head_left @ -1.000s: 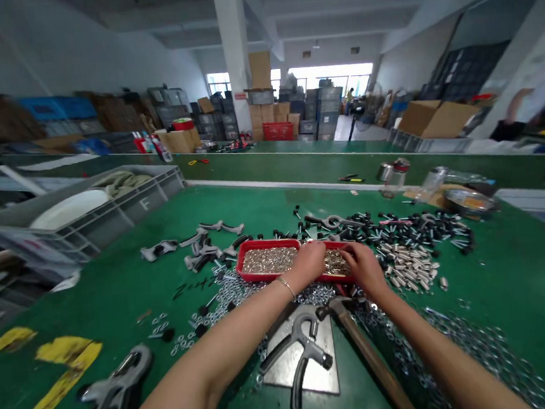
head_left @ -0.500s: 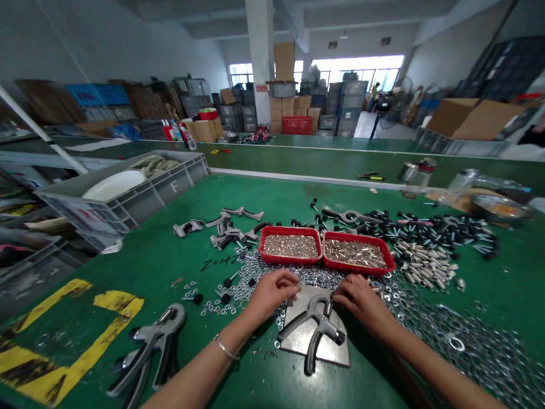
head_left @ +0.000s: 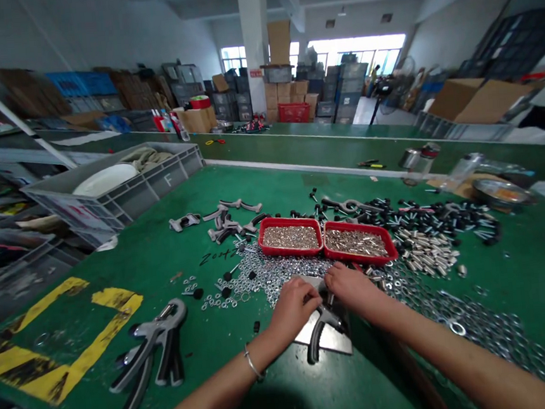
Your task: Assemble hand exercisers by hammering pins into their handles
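My left hand [head_left: 294, 309] and my right hand [head_left: 351, 288] meet over a grey metal hand-grip tool [head_left: 322, 332] that lies on a flat steel plate [head_left: 335, 341]. Both hands have curled fingers pressed onto the tool's upper end, which they hide. Its two handles stick out toward me below the hands. Just beyond the hands stand two red trays [head_left: 291, 238] [head_left: 358, 242] filled with small shiny metal parts. Loose washers [head_left: 259, 275] lie scattered around the plate.
A pile of black-and-silver pins [head_left: 427, 232] lies right of the trays. Washers [head_left: 484, 329] spread along the right. More grip tools [head_left: 152, 352] lie at the near left and behind the trays [head_left: 226, 224]. A grey crate [head_left: 123, 192] stands at the back left.
Both hands came back from the red trays to the grip tool on the plate and closed over its upper end. The view also shifted slightly.
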Demonstrator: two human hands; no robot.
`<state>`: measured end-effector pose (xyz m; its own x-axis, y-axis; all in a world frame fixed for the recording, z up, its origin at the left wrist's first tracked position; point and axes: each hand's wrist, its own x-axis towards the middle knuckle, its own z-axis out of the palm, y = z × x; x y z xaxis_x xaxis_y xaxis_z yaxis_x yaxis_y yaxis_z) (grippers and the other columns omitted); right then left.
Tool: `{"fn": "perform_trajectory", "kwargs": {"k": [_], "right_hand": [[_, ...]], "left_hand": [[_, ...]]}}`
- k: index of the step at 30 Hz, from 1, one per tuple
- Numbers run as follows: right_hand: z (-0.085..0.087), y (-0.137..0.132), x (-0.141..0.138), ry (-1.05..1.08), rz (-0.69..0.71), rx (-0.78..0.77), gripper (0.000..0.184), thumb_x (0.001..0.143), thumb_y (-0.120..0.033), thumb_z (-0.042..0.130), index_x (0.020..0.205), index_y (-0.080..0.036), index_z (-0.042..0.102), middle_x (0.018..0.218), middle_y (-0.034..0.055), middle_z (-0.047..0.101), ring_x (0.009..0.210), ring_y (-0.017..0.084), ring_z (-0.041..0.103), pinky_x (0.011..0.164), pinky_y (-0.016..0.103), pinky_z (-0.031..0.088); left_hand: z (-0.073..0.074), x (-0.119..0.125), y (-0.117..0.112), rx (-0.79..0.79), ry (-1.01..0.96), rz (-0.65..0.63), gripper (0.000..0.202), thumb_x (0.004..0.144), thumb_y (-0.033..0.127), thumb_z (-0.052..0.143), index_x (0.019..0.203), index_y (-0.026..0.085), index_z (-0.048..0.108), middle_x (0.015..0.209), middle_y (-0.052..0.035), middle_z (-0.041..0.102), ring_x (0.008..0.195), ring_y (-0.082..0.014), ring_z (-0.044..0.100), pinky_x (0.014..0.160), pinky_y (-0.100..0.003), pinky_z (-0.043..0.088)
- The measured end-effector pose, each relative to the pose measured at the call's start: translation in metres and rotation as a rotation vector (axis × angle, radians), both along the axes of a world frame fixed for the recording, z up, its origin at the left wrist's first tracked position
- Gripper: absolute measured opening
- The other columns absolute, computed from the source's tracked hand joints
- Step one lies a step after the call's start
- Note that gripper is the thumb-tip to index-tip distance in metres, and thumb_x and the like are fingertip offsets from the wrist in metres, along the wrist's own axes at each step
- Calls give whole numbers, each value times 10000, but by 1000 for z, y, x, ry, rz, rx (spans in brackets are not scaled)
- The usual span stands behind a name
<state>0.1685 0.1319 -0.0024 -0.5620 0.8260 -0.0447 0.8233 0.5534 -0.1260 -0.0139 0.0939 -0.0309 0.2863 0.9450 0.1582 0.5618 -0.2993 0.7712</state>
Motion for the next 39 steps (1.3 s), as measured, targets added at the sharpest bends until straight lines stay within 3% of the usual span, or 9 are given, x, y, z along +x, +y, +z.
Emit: {"fn": "perform_trajectory", "kwargs": {"k": [5,10,17,20,24,28,31,35,39], "right_hand": [[-1,-20,47,-11,-203,57,269,951,-370,498,1105,-173,598,1036,141,689,903,259,656,702,331,480],[-13,-59,83,-125,-403,-68,284,865,-472,566,821,-197,619,851,140,686,792,288,657,623,351,479],[-8,-70,77,398,-415,-173,250,922,-411,387,977,-209,522,893,98,669,756,229,649,668,328,493],[3,-75,70,402,-397,-228,259,956,-427,329,1016,-232,489,878,99,687,727,240,656,641,330,470],[16,-81,61,222,-401,-309,197,947,-393,366,879,-245,479,792,94,697,656,248,651,589,320,420],[28,-87,47,294,-338,-260,254,989,-426,316,934,-248,489,823,74,699,686,223,658,610,298,417],[28,-88,40,149,-346,-267,219,970,-392,375,917,-235,519,809,85,702,661,228,655,582,294,395],[17,-93,53,312,-338,-427,323,958,-469,361,886,-220,554,798,60,688,708,224,646,635,306,448],[4,-110,86,513,-553,-592,476,940,-590,278,927,-222,580,789,38,680,731,236,655,627,314,490]], "left_hand": [[0,0,-4,12,63,-35,103,865,244,631,789,191,676,897,-38,641,954,-220,555,882,-355,398],[2,-1,-7,135,236,-105,142,923,265,564,857,186,662,930,-49,624,956,-221,537,882,-370,385],[8,0,-1,300,479,-307,232,972,229,449,885,169,656,925,-76,619,925,-237,540,843,-373,403],[11,0,0,305,507,-344,234,971,241,456,870,169,654,924,-80,616,942,-243,546,851,-377,420],[9,3,-16,213,421,-213,215,910,344,574,1015,168,638,1082,-112,604,1058,-285,535,942,-448,422],[-3,11,-39,93,297,40,840,763,348,726,1447,102,305,1416,-227,411,1324,-390,363,1082,-556,323],[-10,17,-46,41,285,89,948,779,289,685,1513,89,121,1473,-247,353,1374,-398,312,1121,-564,281],[-10,19,-42,25,289,109,948,764,259,664,1515,60,119,1462,-251,376,1334,-392,365,1114,-537,310],[0,14,-31,-18,180,45,813,747,273,657,1465,130,304,1296,-178,549,1219,-355,494,1066,-499,376]]}}
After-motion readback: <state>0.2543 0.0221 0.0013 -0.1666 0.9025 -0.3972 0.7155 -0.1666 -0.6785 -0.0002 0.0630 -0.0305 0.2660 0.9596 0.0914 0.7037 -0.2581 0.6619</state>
